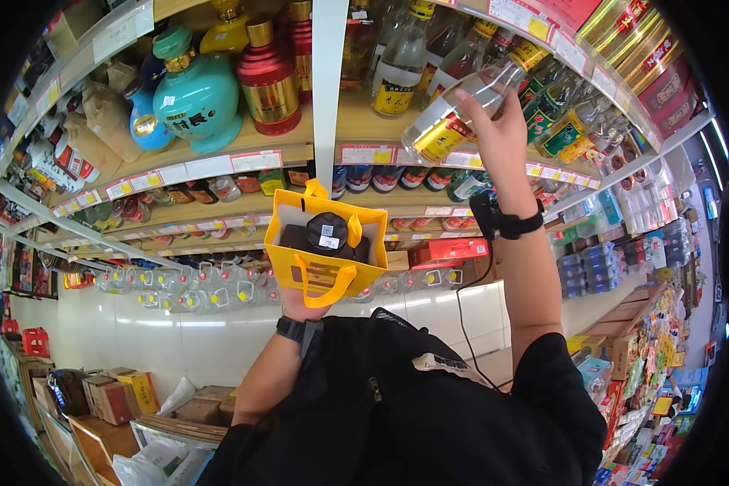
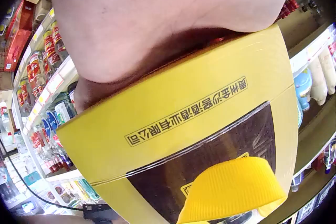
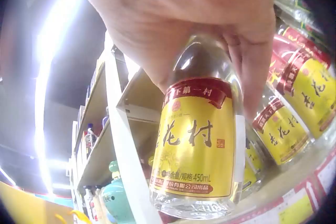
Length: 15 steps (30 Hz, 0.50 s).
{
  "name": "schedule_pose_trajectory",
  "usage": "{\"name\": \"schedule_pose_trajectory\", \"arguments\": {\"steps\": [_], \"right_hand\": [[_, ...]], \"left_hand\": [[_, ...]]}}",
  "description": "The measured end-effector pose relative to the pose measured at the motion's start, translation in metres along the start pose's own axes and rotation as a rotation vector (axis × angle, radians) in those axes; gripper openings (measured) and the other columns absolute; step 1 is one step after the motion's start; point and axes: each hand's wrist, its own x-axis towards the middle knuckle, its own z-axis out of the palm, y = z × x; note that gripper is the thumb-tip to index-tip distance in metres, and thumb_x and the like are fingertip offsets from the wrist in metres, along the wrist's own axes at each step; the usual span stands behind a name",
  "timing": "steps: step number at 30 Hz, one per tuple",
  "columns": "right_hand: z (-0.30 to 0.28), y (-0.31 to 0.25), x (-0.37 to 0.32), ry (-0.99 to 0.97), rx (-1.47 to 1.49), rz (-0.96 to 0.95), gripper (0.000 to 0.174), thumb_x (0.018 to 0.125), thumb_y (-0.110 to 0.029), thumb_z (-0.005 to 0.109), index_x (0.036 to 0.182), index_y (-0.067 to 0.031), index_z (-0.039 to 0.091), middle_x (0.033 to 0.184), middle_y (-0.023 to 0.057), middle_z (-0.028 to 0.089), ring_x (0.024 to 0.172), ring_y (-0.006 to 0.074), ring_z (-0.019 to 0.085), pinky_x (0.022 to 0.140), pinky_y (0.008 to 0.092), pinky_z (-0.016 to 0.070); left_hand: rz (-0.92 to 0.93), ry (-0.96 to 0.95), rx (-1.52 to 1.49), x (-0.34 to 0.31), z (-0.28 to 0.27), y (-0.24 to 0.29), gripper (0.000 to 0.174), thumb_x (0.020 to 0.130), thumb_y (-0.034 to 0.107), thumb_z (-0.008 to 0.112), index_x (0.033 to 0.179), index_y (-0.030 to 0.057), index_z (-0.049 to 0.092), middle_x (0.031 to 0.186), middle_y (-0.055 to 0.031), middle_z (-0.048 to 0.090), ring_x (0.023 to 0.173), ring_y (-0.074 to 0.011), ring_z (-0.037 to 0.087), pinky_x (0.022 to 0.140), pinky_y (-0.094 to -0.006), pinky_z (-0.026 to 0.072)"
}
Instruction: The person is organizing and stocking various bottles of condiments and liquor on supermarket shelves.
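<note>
My right hand grips a clear glass liquor bottle round its neck and shoulder. The bottle leans, its base toward the lower left in the head view, in front of the shelf's bottle row. Its gold label with a red band faces the right wrist camera. A yellow paper gift bag stands on my left hand, which supports it from below. Inside the bag is a dark box, with a round black top bearing a white sticker. The left fingers are hidden under the bag, so I cannot tell their curl.
Similar clear bottles line the shelf around the right hand. Left of the white upright stand a turquoise jar and a red bottle. Large plastic jugs stand along the floor. A black cable hangs from the right wrist.
</note>
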Motion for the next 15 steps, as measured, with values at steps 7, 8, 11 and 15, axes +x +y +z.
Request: {"name": "schedule_pose_trajectory", "arguments": {"steps": [7, 8, 11, 15], "right_hand": [[-0.02, 0.005, -0.062, -0.135, 0.055, -0.007, 0.063, 0.088, -0.027, 0.083, 0.135, 0.0033, 0.055, 0.119, 0.0144, 0.069, 0.107, 0.0196, 0.068, 0.093, 0.0337, 0.0543], [-0.009, 0.012, -0.061, -0.161, 0.103, 0.018, 0.062, 0.087, -0.022, 0.084, 0.137, 0.0013, 0.054, 0.121, 0.0129, 0.068, 0.109, 0.0194, 0.067, 0.094, 0.0343, 0.0542], [0.026, 0.029, -0.068, -0.221, 0.229, -0.11, 0.065, 0.091, -0.01, 0.077, 0.147, -0.0015, 0.045, 0.125, 0.0096, 0.064, 0.107, 0.0178, 0.065, 0.092, 0.0314, 0.0538], [-0.013, 0.001, -0.153, -0.213, 0.537, 0.258, 0.07, 0.092, 0.002, 0.069, 0.152, -0.0027, 0.034, 0.145, 0.0154, 0.052, 0.119, 0.0226, 0.062, 0.094, 0.0385, 0.0563]], "left_hand": [[0.052, -0.005, -0.039, -0.011, -0.019, 0.009, 0.065, 0.1, 0.059, 0.054, 0.147, 0.014, 0.056, 0.142, -0.0112, 0.063, 0.126, -0.0345, 0.062, 0.11, -0.0549, 0.0488], [0.093, 0.062, -0.007, -0.006, -0.031, 0.023, 0.065, 0.1, 0.059, 0.054, 0.148, 0.015, 0.055, 0.144, -0.011, 0.062, 0.128, -0.0362, 0.061, 0.11, -0.0572, 0.0475], [0.287, -0.018, 0.178, -0.009, -0.064, 0.059, 0.066, 0.1, 0.062, 0.053, 0.148, 0.0168, 0.055, 0.144, -0.0101, 0.061, 0.129, -0.0385, 0.06, 0.109, -0.0608, 0.0465], [0.099, -0.164, -0.05, -0.052, -0.053, 0.036, 0.069, 0.098, 0.066, 0.051, 0.148, 0.0182, 0.056, 0.145, -0.0092, 0.061, 0.129, -0.0401, 0.06, 0.109, -0.0635, 0.0452]]}}
